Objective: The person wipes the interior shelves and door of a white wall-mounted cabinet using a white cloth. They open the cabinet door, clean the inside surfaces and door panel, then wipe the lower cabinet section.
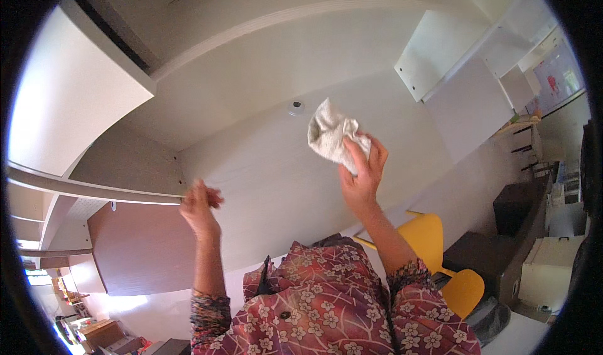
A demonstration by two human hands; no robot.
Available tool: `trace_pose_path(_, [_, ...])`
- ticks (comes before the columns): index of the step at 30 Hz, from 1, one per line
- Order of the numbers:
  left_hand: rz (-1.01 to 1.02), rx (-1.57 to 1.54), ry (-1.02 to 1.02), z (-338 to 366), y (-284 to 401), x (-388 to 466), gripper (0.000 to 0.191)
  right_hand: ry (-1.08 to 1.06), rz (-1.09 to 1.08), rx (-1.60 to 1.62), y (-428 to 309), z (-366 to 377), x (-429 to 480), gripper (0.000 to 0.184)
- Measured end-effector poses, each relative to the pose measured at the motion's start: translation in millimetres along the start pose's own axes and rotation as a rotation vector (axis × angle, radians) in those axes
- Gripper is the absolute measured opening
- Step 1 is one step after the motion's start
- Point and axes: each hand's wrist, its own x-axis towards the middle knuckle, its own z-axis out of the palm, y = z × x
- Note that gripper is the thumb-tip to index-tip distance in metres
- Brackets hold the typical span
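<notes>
My right hand (365, 181) grips a crumpled off-white cloth (330, 136) between thumb and fingers, over a pale desktop (264, 190). Whether the cloth touches the surface is hard to tell. My left hand (201, 209) is slightly blurred, its fingers curled, beside the end of a white partition edge (141, 198). No object shows in it, and contact with the edge cannot be made out. A round cable grommet (296, 108) with a dark hole sits in the desktop, beyond the cloth.
A raised white panel (75, 91) juts in at the left. Past the partition lies a brown desktop (146, 246). White side panels (438, 49) stand at the back right. A yellow chair (424, 237) is close by my right arm, with dark cabinets (485, 251) behind it.
</notes>
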Motion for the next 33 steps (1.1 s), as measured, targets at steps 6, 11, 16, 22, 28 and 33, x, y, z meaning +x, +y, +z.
trace_pose_path(6, [-0.089, 0.493, 0.094, -55, -171, -66, 0.035, -0.255, 0.003, -0.158, 44, 22, -1, 0.082])
trace_pose_path(11, [0.106, 0.719, 0.216, -64, -207, -73, 0.017, -0.300, 0.047, -0.142, 67, 56, -2, 0.093])
trace_pose_path(16, [0.117, 1.036, 0.189, -18, -203, -67, 0.024, -0.462, 0.064, -0.301, 76, 105, 19, 0.104])
trace_pose_path(22, [0.133, 1.147, 0.149, -13, -196, -63, 0.031, -0.569, 0.251, -0.336, 83, 140, 12, 0.104])
trace_pose_path(28, [0.231, 1.238, 0.159, -21, -208, -64, 0.032, -0.464, 0.139, -0.348, 111, 112, -20, 0.084])
trace_pose_path(33, [0.129, 1.273, 0.139, -11, -200, -63, 0.035, -0.407, 0.279, -0.485, 159, 49, -58, 0.090])
